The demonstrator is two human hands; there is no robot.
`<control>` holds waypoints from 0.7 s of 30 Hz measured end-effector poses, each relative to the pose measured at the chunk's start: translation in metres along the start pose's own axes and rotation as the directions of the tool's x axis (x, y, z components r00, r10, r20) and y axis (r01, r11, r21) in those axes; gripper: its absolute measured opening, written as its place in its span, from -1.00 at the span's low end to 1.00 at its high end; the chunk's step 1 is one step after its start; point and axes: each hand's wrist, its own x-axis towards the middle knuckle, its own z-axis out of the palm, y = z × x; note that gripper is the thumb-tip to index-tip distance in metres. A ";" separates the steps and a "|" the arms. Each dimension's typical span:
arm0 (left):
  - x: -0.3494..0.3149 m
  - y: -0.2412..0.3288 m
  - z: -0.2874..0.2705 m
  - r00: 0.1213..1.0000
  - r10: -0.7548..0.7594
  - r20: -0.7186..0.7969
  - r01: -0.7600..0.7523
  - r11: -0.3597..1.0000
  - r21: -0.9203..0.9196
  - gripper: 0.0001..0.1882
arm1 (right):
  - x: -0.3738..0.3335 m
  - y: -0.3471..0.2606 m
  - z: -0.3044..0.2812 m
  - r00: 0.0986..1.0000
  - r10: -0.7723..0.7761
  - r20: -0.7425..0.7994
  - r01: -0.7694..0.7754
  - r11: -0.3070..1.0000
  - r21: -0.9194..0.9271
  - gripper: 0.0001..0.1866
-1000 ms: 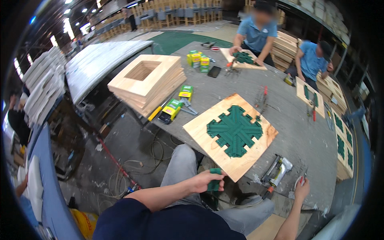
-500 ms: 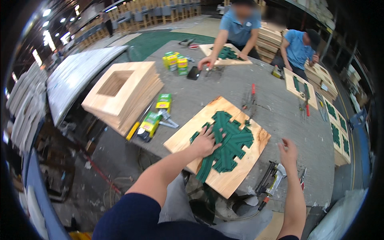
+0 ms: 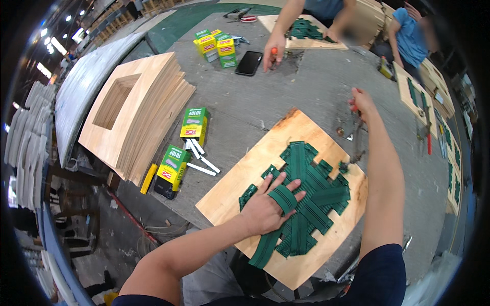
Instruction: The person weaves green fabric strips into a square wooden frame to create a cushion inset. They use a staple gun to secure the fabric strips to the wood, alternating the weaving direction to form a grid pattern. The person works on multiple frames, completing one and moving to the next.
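My left hand [image 3: 265, 210] lies with fingers spread on green woven webbing straps [image 3: 306, 178], several of which crisscross over a light wooden board [image 3: 224, 201]. One strap passes in a loop across the fingers, and its loose end hangs toward the board's near edge. Beyond the board's far right side, my right hand [image 3: 363, 103] is closed around the red handle of a tool [image 3: 352, 108]. The tool's kind is unclear, since the hand and forearm cover much of it. Small metal pieces [image 3: 343, 132] lie below that hand.
Left of the board are green-and-yellow boxes [image 3: 195, 122] with staple strips [image 3: 203, 160], a yellow-handled tool [image 3: 148, 178] and stacked wooden frames [image 3: 109, 97]. Farther off are more boxes [image 3: 226, 51], a phone [image 3: 249, 63] and a co-worker's hand [image 3: 270, 53] by a second webbed board [image 3: 316, 45].
My right hand has reached forward from near the staple gun and closed on the red-handled tool. A strap now loops over my left fingers. The view has shifted closer to the table.
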 end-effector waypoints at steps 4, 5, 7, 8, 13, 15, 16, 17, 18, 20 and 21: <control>0.005 -0.003 0.002 1.000 -0.009 0.002 0.010 1.000 -0.013 -0.39 | 0.012 -0.002 0.005 0.994 -0.101 -0.032 0.086 0.949 -0.302 -0.45; 0.005 -0.003 0.002 1.000 -0.004 -0.002 0.004 1.000 -0.022 -0.39 | 0.011 -0.008 0.001 0.972 -0.205 -0.116 0.159 0.934 -0.319 -0.43; 0.004 -0.003 0.001 1.000 0.015 -0.024 -0.015 1.000 -0.019 -0.40 | 0.001 -0.027 -0.015 0.869 -0.408 -0.281 0.293 0.880 -0.373 -0.40; 0.003 -0.002 0.002 1.000 0.008 -0.030 -0.009 1.000 -0.012 -0.40 | -0.007 -0.042 -0.017 0.891 -0.379 -0.249 0.312 0.911 -0.268 -0.41; -0.001 0.002 0.002 0.998 0.019 -0.065 -0.018 1.000 0.020 -0.43 | -0.078 -0.092 -0.068 0.886 -0.461 -0.049 0.463 0.879 0.109 -0.43; 0.004 0.007 0.003 0.996 0.064 -0.064 -0.062 0.997 0.039 -0.44 | -0.123 -0.091 -0.101 0.798 -0.603 0.021 0.602 0.793 -0.091 -0.57; 0.003 0.008 0.001 0.998 0.051 -0.048 -0.049 0.998 0.046 -0.46 | -0.151 -0.085 -0.105 0.744 -0.665 0.066 0.655 0.706 -0.268 -0.60; 0.000 0.007 0.000 0.998 0.024 -0.050 -0.020 0.997 0.080 -0.46 | -0.184 -0.082 -0.102 0.736 -0.675 0.060 0.645 0.671 -0.365 -0.63; -0.004 0.004 0.000 0.998 -0.004 -0.060 0.011 0.994 0.113 -0.46 | -0.221 -0.076 -0.100 0.725 -0.687 0.057 0.629 0.626 -0.460 -0.64; -0.006 0.006 0.003 0.996 0.017 -0.083 -0.004 0.989 0.148 -0.46 | -0.303 -0.026 -0.115 0.733 -0.676 0.078 0.660 0.680 -0.320 -0.63; -0.010 0.004 0.004 0.996 0.009 -0.090 0.005 0.987 0.158 -0.46 | -0.352 -0.005 -0.116 0.820 -0.557 0.134 0.570 0.769 -0.289 -0.65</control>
